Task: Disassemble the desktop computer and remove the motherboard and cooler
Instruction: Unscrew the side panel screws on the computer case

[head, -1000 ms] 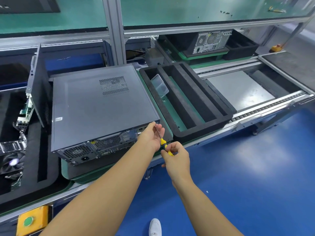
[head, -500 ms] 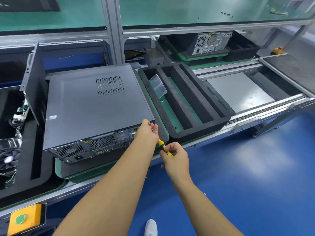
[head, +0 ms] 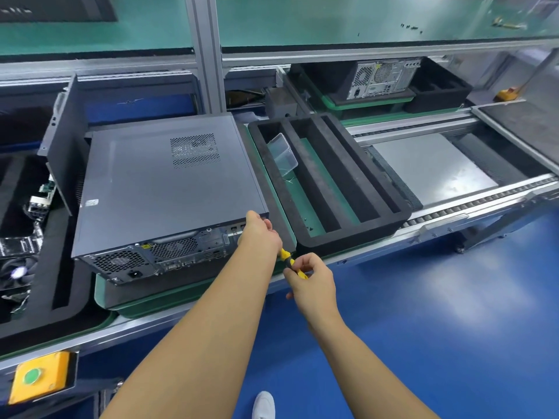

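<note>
Case: dark grey metal desktop computer (head: pixel 169 189) lies rear-outward, so its screws are reachable.
Left hand (head: pixel 261 234): curled at the rear corner, grip unclear.
Right hand (head: pixel 311 282): pinches yellow-handled screwdriver (head: pixel 289 259), apparently to twist it.

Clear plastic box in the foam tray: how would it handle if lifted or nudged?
Probably light: the clear plastic box looks thin-walled and empty. It sits tilted in the foam tray, so a nudge might tip it.

Dark grey desktop computer (head: pixel 157 189), closed, flat on its side, rear panel nearest.
</note>
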